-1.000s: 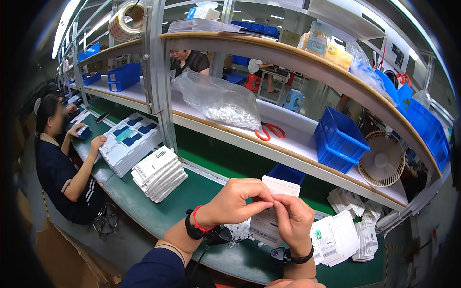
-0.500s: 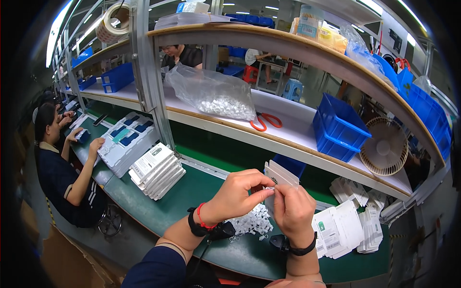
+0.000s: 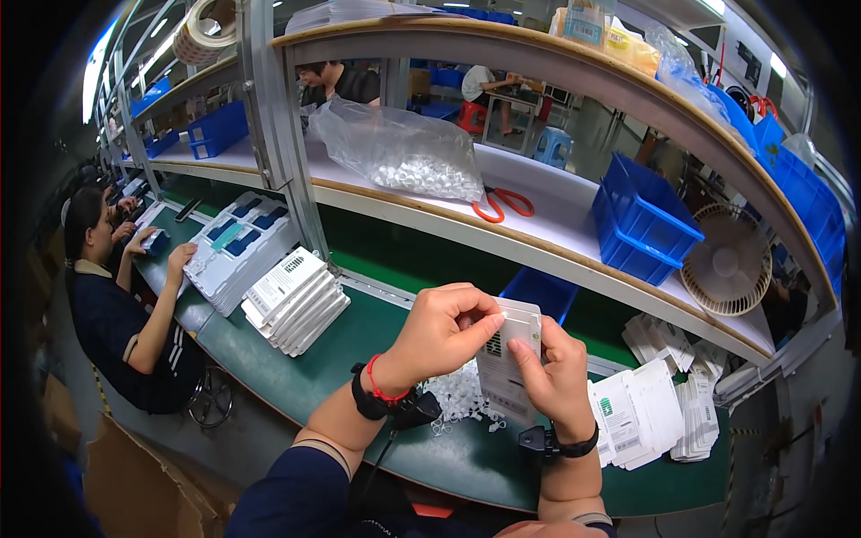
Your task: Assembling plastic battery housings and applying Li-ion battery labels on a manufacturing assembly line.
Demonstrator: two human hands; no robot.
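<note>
Both hands are holding a white card (image 3: 508,363) up over the green surface (image 3: 341,345): the left hand (image 3: 441,334) is pinching its top corner, the right hand (image 3: 558,381) is gripping its right edge. A loosening pinch could be dropping it onto the clips (image 3: 459,396) below, or a hard squeeze could be creasing it.

Both forearms rise from below — left hand (image 3: 444,334) curled, fingertips pinched; right hand (image 3: 558,377) upright (thumb pressing forward).

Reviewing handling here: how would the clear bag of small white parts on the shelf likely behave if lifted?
The clear bag probably sags and shifts: its film is crumpled and slack. The white parts pool at one end, so weight would likely hang unevenly.
</note>
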